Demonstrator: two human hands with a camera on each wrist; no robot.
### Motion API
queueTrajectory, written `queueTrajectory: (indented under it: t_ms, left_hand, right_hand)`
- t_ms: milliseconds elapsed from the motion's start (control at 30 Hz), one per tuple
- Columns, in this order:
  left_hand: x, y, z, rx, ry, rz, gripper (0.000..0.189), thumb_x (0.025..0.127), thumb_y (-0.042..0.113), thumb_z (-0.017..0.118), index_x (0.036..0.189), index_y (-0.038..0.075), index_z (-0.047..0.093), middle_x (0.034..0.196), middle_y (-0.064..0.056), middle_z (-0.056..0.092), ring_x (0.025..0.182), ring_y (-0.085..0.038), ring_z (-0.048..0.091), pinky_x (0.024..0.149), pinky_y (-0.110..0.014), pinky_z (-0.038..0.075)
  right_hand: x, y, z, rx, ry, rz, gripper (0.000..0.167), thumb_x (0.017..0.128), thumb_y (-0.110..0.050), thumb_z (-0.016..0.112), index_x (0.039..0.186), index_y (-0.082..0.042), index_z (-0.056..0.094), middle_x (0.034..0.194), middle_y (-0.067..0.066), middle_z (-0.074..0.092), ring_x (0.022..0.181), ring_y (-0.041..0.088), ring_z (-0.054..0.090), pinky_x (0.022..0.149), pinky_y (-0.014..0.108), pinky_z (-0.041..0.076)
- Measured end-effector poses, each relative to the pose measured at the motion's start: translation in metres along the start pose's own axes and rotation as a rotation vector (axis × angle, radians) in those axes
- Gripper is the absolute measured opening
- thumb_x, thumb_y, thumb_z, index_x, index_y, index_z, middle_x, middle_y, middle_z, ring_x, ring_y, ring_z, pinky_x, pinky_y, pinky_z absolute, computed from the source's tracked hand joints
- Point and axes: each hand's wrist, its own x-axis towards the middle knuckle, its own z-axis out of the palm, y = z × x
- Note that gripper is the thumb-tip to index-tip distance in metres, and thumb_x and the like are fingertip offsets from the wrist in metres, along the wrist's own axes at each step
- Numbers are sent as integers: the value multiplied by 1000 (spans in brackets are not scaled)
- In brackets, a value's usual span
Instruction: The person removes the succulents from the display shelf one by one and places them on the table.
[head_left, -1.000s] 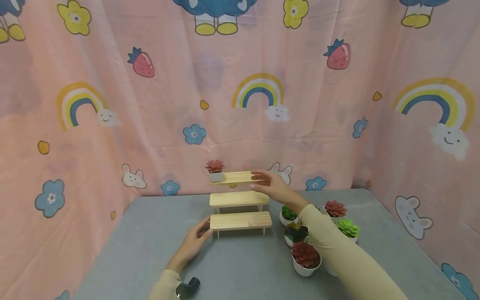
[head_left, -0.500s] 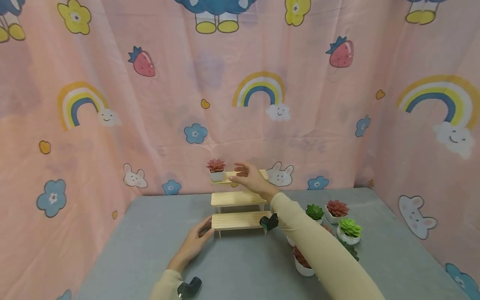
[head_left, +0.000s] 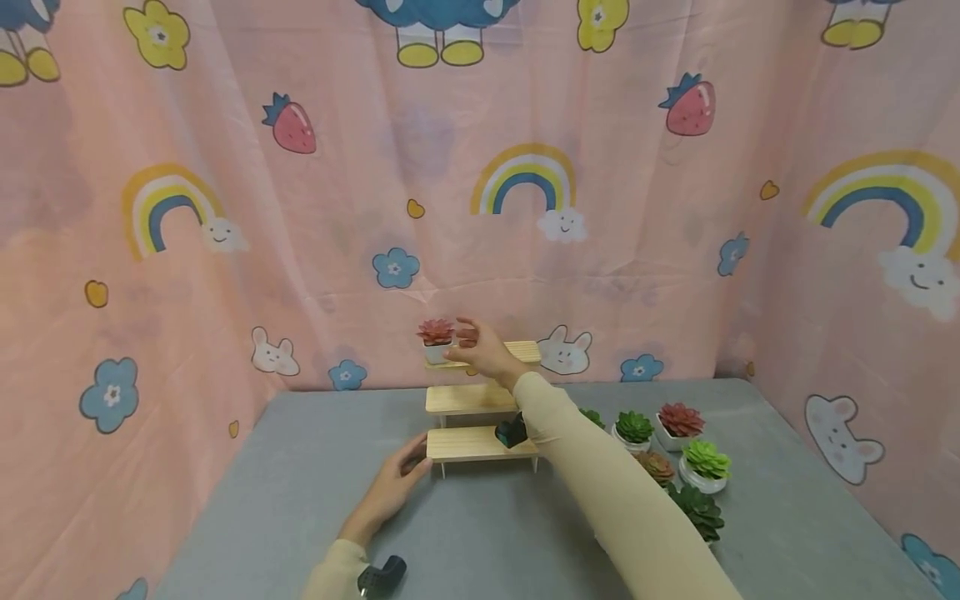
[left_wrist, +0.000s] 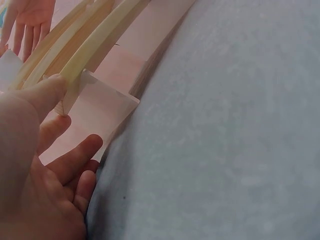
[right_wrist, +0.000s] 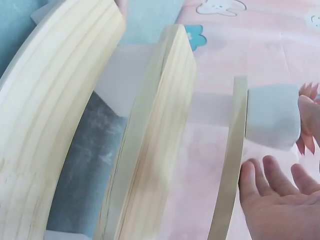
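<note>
A three-tier wooden display stand (head_left: 465, 443) with pale translucent supports stands near the back of the table. On the left end of its top tier sits a red succulent (head_left: 435, 332) in a white pot (right_wrist: 272, 117). My right hand (head_left: 486, 348) is beside that pot, fingers spread. In the right wrist view the thumb overlaps the pot's rim; whether it touches cannot be told, and the other fingers lie apart from the pot, by the top board. My left hand (head_left: 388, 492) pinches the left end of the lowest tier, thumb (left_wrist: 47, 95) above and index finger below.
Several potted succulents stand on the grey table (head_left: 300, 467) at right, among them a bright green one (head_left: 705, 460), a red one (head_left: 681, 419) and a dark green one (head_left: 697, 510). My right sleeve hides part of the group. A patterned pink curtain (head_left: 337, 208) hangs behind.
My right hand has moved left along the top tier, up to the red succulent's pot. The left hand has kept its place at the lowest tier.
</note>
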Motion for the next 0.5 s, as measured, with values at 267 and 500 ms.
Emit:
queueTrajectory:
  t_ms: [267,500]
  left_hand:
    - [1,-3,-1,-20,-3,6,55,101,26,62,152,11,46,143,-15,60,134,-32,55,107,-48,46]
    - [1,-3,-3,-27,-22,8,57,102,28,62,153,9,44,144,-16,59,135,-32,55,108,-48,45]
  right_hand:
    - [7,0,18,-34,38,-12,65,96,-5,68,153,-2,37,144,24,55,115,29,59,92,31,53]
    - [6,4,23,-105,102,-34,52,95,-10,71,143,0,52,137,22,59,124,37,62,99,41,55]
